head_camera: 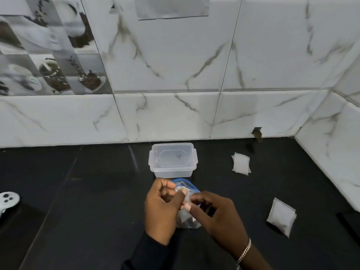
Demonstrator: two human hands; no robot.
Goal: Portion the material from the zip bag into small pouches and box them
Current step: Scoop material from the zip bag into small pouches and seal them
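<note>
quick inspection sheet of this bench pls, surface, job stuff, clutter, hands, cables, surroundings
surface: black counter, glossy, dark.
job's things: clear box by the wall, lid looks on; zip bag with blue rim just in front of it, partly hidden by the hands; small pouch held above the bag; far pouch and near pouch lie apart on the counter at right.
clutter: white object at the left edge.
grippers: left hand and right hand both pinch the small pouch.
cables: nothing seen.
surroundings: marbled tile wall behind and at right.
</note>
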